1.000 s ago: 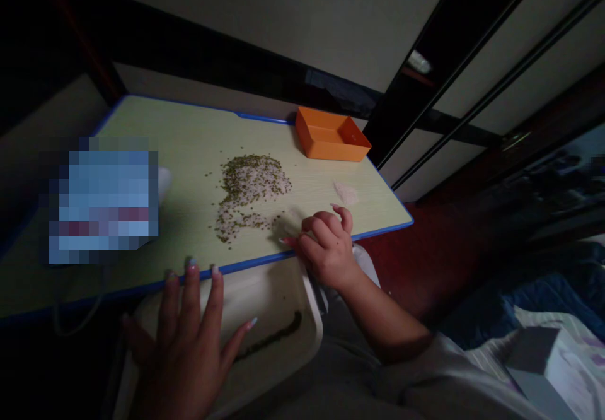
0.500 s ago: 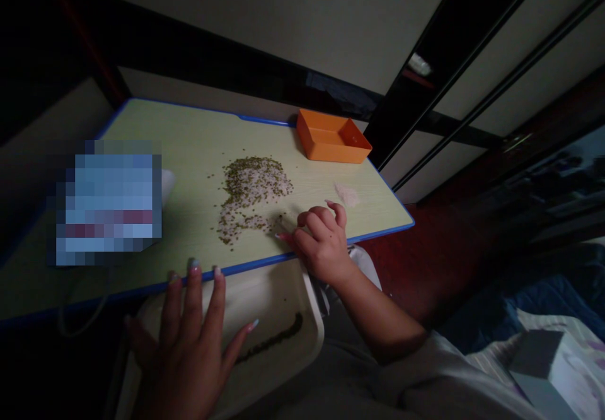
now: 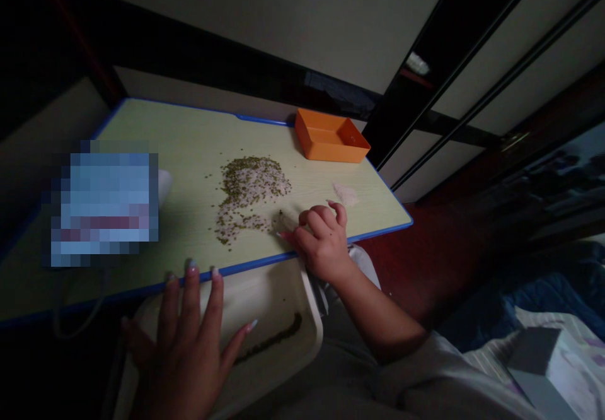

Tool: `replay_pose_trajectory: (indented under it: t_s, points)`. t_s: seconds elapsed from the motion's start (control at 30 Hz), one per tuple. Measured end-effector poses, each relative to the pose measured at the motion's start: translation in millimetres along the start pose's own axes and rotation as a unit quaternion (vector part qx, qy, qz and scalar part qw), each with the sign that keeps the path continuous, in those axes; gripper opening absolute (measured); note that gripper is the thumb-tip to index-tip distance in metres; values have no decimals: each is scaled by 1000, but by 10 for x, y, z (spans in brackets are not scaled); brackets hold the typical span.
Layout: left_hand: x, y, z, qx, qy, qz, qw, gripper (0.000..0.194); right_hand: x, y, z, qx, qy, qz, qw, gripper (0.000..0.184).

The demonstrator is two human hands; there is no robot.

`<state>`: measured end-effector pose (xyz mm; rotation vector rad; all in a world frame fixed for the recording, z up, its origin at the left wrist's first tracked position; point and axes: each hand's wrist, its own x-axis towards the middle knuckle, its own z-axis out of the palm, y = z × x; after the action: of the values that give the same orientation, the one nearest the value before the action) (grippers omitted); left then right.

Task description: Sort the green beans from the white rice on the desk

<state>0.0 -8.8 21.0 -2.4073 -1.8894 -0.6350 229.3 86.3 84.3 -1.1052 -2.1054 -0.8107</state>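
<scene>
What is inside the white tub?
A dark line of grains lies in the tub, with a dark speck beyond it. The left hand covers much of the tub's left part and the table hides its far edge; I can't see what's there.

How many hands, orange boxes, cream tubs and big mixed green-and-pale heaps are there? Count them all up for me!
Hands: 2 (left hand, right hand)
Orange box: 1
Cream tub: 1
Mixed heap: 1
Total: 5

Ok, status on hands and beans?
Left hand spread over bin. Right hand curled, grip unclear. Beans mixed with pale grains. Orange box stands farther back.
</scene>
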Motion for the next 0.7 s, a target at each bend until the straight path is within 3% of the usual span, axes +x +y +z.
replay_pose_trajectory:
  t_s: [0.7]
  points:
    - [-1, 6, -2, 5, 16, 8, 1000, 97, 30, -18, 28, -15, -42, 37, 998, 31]
